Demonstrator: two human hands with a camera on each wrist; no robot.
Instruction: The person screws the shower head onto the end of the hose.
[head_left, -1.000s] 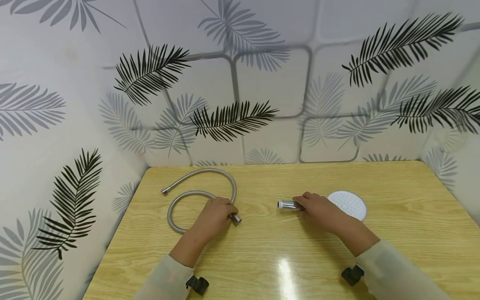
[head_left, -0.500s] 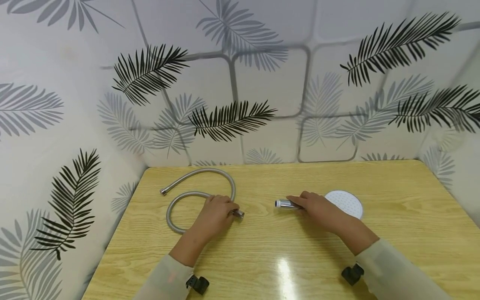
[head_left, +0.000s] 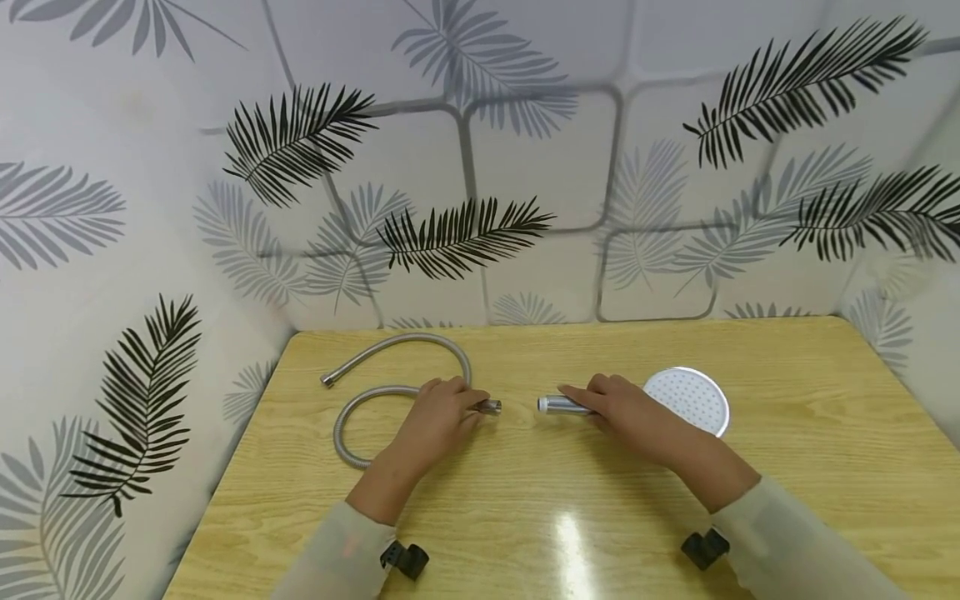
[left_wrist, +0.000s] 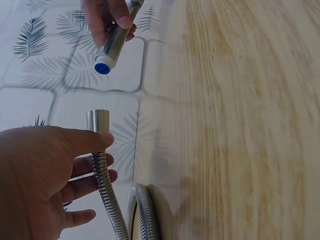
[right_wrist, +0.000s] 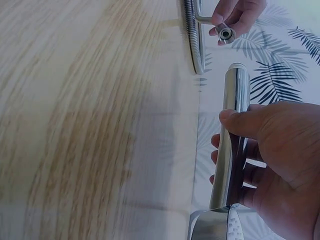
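My left hand (head_left: 442, 417) pinches the metal end fitting (left_wrist: 99, 120) of a flexible shower hose (head_left: 372, 392) between thumb and fingers. The fitting's open mouth faces right, toward the shower head. The rest of the hose loops over the table to the left, its other end lying free. My right hand (head_left: 626, 412) grips the chrome handle of a hand shower (right_wrist: 231, 145), its round white spray face (head_left: 688, 400) showing beyond the wrist. A white collar with a blue centre (left_wrist: 103, 66) tips the handle and points at the hose fitting. A short gap separates the two ends.
A light wooden table (head_left: 525, 517) lies under both hands. Behind it and on the left stand walls (head_left: 540, 167) with a leaf pattern. Each wrist carries a small black camera (head_left: 705, 548).
My left hand has lifted the hose fitting and turned it to point right. The shower handle has shifted slightly left, so the gap between the two ends has narrowed.
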